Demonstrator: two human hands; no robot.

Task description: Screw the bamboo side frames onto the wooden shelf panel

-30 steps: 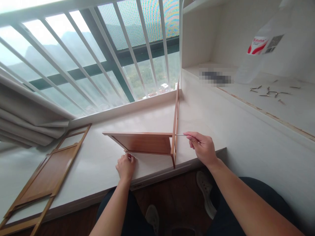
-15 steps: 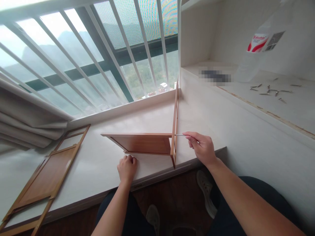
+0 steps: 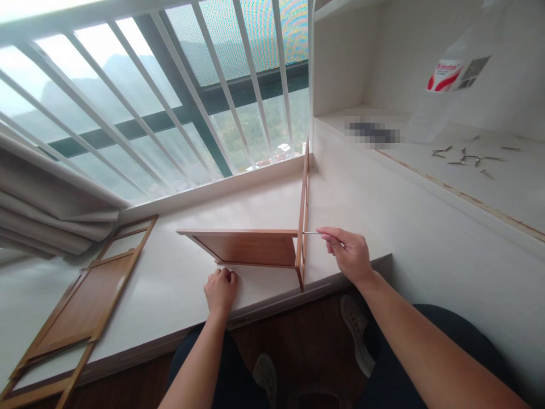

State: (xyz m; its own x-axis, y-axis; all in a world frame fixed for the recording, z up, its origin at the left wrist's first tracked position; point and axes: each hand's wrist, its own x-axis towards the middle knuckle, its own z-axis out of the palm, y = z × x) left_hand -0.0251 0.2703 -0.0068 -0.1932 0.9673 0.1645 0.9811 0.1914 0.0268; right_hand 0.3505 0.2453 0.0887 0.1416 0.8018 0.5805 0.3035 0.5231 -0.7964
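– Only the left hand (image 3: 220, 291) has been shifted: since the earlier frame it has been drawn back slightly from the lower edge of the wooden panel (image 3: 251, 247).

– Is anything held in it?

– That cannot be told; its fingers are curled and the inside is hidden. It is rested on the white ledge (image 3: 170, 289), near the panel.

– And the right hand (image 3: 349, 255)?

– Its grip is closed, with a thin metal tool (image 3: 313, 233) pinched between thumb and fingers; the far end is covered.

– Which step is in hand, then?

– Apparently the joint is being worked where the upright frame (image 3: 300, 250) is met by the panel; whether anything is being driven in or out cannot be told. For the next move, the tool should be kept in line and the frame steady.

– Where are the pieces placed relative to the grip?

– The frame is stood on edge just left of it, reached by the tool's tip; the panel is set beyond, further left. Loose screws (image 3: 471, 157) are scattered on the shelf (image 3: 502, 187), up to the right.
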